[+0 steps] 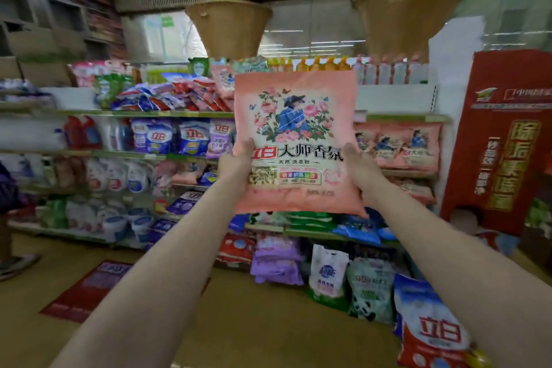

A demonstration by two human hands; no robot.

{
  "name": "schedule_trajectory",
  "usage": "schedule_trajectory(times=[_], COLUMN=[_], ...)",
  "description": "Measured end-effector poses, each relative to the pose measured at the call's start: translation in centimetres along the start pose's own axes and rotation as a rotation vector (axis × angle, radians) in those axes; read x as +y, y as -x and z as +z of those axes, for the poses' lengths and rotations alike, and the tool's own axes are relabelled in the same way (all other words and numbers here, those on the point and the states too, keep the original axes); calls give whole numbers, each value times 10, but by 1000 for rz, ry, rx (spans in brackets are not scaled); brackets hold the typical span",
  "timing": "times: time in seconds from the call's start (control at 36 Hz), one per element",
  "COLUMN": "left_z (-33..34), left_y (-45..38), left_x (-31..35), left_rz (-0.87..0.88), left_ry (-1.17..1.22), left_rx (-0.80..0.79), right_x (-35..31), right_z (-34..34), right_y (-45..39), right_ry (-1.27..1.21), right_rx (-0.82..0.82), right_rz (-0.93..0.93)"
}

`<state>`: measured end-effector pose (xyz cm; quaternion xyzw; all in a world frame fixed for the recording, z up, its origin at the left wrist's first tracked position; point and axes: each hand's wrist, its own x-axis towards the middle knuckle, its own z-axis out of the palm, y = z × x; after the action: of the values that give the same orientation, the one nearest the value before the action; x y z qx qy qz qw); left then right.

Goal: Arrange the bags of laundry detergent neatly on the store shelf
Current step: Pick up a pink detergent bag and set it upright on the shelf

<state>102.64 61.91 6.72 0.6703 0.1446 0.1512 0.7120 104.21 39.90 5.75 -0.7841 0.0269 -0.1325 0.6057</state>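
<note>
Both my hands, left (236, 166) and right (360, 167), grip the pink bag (295, 140) upright mid-frame; matching row (397, 143) sits just right, nearer my right hand

Store shelf (191, 113) stacked with detergent bags (397, 143).

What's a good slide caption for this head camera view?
Both hands, left and right, hold a pink detergent bag upright before stocked shelves.

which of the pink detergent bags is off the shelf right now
The large pink floral detergent bag, gripped by the left hand and right hand; the matching pink bags stand on the shelf.
</note>
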Motion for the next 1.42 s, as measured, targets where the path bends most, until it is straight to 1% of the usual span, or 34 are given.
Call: schedule_trajectory(times=[0.11,0.19,0.31,0.42,0.5,0.56,0.64,0.75,0.81,0.89,0.97,1.08,1.17,1.28,1.33,1.42], left_z=[29,47,64,76,84,87,90,95,101,112,122,137,154,171,184,207], left_y=[-41,-69,-96,-131,-162,-183,-217,-257,-277,-310,-340,-374,-411,-422,-430,-449], left_x=[17,22,24,22,17,12,3,2,9,23,38,38,22,14,11,6], left_rz=[75,137,153,178,190,183,171,177,209,250,243,195,133,134,124,142], left_ry=[23,10,-20,-87,-145,-176,-163,-167,-170,-93,-23,30,53,-21,-56,-149], left_rx=[-2,47,121,211,266,299,317,287,257,206,158,77,1,-95,-121,-127], right_x=[-13,-19,-10,-5,4,11,19,21,14,0,-7,15,25,44,54,65], right_z=[-4,-1,5,16,24,30,40,56,65,81,94,104,111,114,115,113], right_y=[-51,-82,-128,-156,-186,-203,-228,-265,-284,-313,-340,-382,-395,-416,-433,-460], right_ry=[40,17,15,13,24,35,40,33,45,20,-12,-134,-177,-224,-255,-225], right_rx=[29,-22,-90,-162,-124,-83,-87,-104,-97,-108,-117,-149,-121,-58,-3,71], right_rz=[-31,-46,-27,-11,-25,17,55,29,-3,-36,-102,-62,-46,-30,-45,-40])
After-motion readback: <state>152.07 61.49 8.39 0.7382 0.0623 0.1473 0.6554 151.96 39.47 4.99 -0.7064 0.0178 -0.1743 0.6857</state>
